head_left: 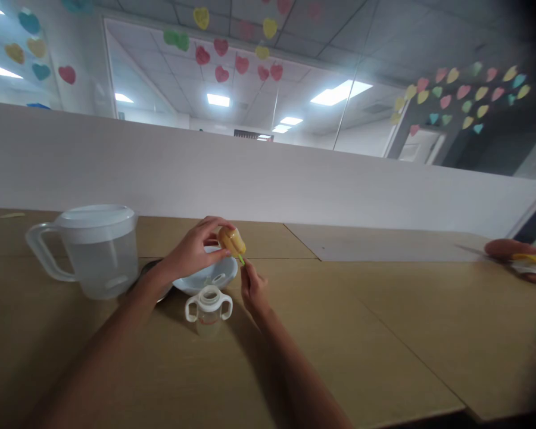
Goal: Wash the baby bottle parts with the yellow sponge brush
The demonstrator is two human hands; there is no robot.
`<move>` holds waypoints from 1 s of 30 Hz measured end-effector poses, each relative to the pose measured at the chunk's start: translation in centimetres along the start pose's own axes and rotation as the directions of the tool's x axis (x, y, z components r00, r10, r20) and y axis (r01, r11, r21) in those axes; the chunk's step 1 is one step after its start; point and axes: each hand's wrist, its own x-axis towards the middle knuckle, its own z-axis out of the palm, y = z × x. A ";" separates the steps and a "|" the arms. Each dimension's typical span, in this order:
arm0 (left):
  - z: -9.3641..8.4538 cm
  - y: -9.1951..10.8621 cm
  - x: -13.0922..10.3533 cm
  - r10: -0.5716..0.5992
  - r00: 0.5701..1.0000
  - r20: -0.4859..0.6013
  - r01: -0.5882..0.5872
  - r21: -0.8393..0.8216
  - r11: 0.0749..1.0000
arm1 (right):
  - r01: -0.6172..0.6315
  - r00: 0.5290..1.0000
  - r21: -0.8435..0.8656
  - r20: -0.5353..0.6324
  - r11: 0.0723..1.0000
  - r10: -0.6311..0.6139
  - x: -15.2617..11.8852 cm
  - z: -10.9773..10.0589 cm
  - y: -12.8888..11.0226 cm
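Note:
Fingers curled, my left hand (201, 247) grips a shiny yellow rounded piece (232, 241) above a pale bowl (199, 280). My right hand (254, 289) pinches a thin green stick (242, 259) from below, and the stick's upper end meets the yellow piece. Whether the two are joined I cannot tell. Just in front of the bowl stands a clear, two-handled baby bottle (209, 316), upright, its mouth uncovered. A small whitish oval piece (218, 279) shows at the bowl's near side.
To the left stands a large translucent pitcher (102, 256) with a lid and handle. A dark round dish (161, 292) lies partly hidden behind my left forearm. At the far right edge, another person's hand (507, 248) is near something yellow and white (533, 266). A low white wall (205, 179) backs the wooden table (339, 333).

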 end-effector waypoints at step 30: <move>-1.0 1.3 0.2 -0.025 0.985 -0.171 0.125 0.606 0.786 | 0.340 0.933 -0.240 -0.035 0.909 -0.359 -0.1 -0.6 -0.2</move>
